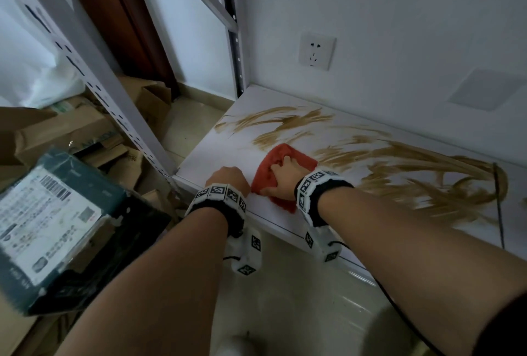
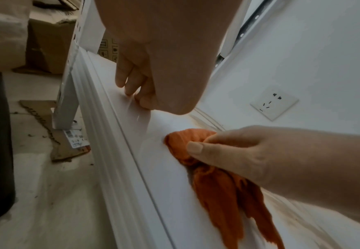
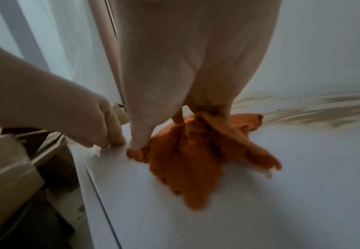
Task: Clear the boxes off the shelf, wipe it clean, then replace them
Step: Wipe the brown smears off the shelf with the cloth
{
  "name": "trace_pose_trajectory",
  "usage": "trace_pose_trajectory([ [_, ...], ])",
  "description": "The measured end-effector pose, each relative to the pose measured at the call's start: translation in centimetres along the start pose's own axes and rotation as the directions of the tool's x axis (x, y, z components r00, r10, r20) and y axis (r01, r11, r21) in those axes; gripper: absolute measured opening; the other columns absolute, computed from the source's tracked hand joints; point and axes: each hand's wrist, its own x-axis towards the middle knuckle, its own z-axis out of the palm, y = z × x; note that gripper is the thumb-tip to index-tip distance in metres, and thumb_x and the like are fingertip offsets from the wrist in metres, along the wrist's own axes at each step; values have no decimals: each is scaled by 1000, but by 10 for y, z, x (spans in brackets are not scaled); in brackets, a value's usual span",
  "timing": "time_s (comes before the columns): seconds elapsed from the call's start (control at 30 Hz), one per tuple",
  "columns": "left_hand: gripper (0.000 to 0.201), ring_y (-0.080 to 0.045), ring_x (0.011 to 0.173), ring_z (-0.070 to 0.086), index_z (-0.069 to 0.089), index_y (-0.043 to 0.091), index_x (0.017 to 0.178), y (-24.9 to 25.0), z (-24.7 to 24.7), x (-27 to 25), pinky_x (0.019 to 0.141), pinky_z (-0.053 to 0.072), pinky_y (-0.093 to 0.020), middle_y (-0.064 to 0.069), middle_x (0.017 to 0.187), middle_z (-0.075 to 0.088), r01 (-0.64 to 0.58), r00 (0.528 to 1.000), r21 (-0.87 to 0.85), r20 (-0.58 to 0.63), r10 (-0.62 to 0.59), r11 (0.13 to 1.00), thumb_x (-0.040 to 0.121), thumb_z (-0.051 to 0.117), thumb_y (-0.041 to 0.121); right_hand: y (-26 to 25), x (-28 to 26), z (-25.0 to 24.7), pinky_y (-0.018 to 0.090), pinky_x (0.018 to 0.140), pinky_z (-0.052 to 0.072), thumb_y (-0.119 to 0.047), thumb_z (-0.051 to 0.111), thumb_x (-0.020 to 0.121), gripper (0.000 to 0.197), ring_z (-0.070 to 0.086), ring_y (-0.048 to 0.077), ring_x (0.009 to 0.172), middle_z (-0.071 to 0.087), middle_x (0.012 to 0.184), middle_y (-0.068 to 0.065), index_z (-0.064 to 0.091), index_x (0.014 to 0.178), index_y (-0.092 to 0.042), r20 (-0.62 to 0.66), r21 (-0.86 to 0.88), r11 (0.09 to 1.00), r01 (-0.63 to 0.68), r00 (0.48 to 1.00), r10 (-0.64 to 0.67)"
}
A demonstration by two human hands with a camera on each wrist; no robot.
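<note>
A low white shelf carries wide brown smears across its middle and right. My right hand grips a bunched orange-red cloth and presses it onto the shelf near the front left, at the edge of the smears. In the right wrist view the cloth spreads out below the fingers. My left hand rests on the shelf's front edge just left of the cloth, fingers curled under and holding nothing. A dark green box with a white label sits off the shelf at the lower left.
Flattened and open cardboard boxes are piled on the floor left of the shelf, behind a perforated grey upright. A wall socket sits above the shelf. A thin black line crosses the shelf at the right. Pale floor tiles lie below.
</note>
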Motion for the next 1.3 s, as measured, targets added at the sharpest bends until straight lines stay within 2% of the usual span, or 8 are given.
trace_pose_trajectory([
  [0.17, 21, -28, 88, 60, 64, 9, 95, -1, -9, 5, 71, 44, -28, -11, 107, 65, -17, 1000, -16, -21, 17, 1000, 90, 46, 18, -13, 21, 3, 42, 104, 38, -22, 60, 86, 60, 31, 35, 133, 23, 146, 20, 31, 137, -9, -118, 35, 994, 107, 988, -102],
  [0.3, 16, -24, 76, 53, 55, 12, 79, 3, -12, 7, 70, 44, -27, -8, 88, 58, -24, 999, -21, -42, 23, 999, 90, 46, 20, -4, 26, 10, 43, 113, 30, -23, 57, 87, 83, 16, 33, 143, -1, 157, 14, 4, 150, -23, -86, 15, 990, 140, 987, -138],
  [0.53, 28, -21, 67, 52, 48, 10, 65, -6, -28, 23, 68, 41, -26, -8, 80, 56, 30, 999, -125, -23, -33, 992, 92, 47, 18, 26, 13, 1, 46, 117, 17, -23, 50, 94, 67, 7, 26, 146, -3, 159, 2, 14, 149, -32, 16, -229, 922, 313, 948, -318],
  [0.67, 29, -32, 107, 61, 65, 1, 108, -10, -31, 26, 73, 36, -26, -16, 116, 64, 25, 999, -150, -31, -30, 988, 94, 46, 19, 12, 9, 6, 46, 115, 20, -32, 46, 93, 55, 14, 24, 145, 8, 159, -1, 26, 144, -29, -45, -86, 952, 295, 953, -300],
  [0.73, 32, -32, 112, 59, 62, 0, 115, -9, -33, 27, 76, 41, -30, -17, 120, 62, 24, 998, -166, -46, -32, 986, 94, 47, 18, 4, 12, 10, 45, 113, 24, -36, 42, 94, 54, 20, 22, 143, 14, 157, -1, 25, 144, -26, -110, -41, 949, 314, 942, -316],
  [0.9, 31, -21, 57, 48, 43, 10, 59, -20, -32, 39, 62, 40, -27, -10, 75, 52, 75, 981, -205, -160, -109, 976, 89, 47, 13, 0, 30, 9, 44, 116, 19, -25, 37, 98, 58, 11, 19, 146, 2, 159, -4, 11, 150, -30, -83, -137, 938, 320, 939, -332],
  [1.07, 23, -26, 68, 51, 49, 7, 66, -20, -27, 44, 63, 41, -26, -8, 72, 49, 57, 982, -201, -166, -92, 978, 87, 45, 13, -1, 50, 0, 50, 117, 7, -16, 39, 96, 63, 3, 23, 147, -3, 159, -5, 12, 149, -37, -53, -142, 948, 284, 954, -294],
  [1.3, 30, -16, 50, 39, 45, 11, 57, -17, -27, 49, 50, 32, -20, -7, 68, 51, 23, 984, -188, -170, -55, 982, 87, 43, 11, 58, 33, -3, 49, 118, 2, -14, 47, 93, 75, -2, 26, 147, -9, 159, -5, 3, 149, -39, -28, -32, 999, 36, 999, -36],
])
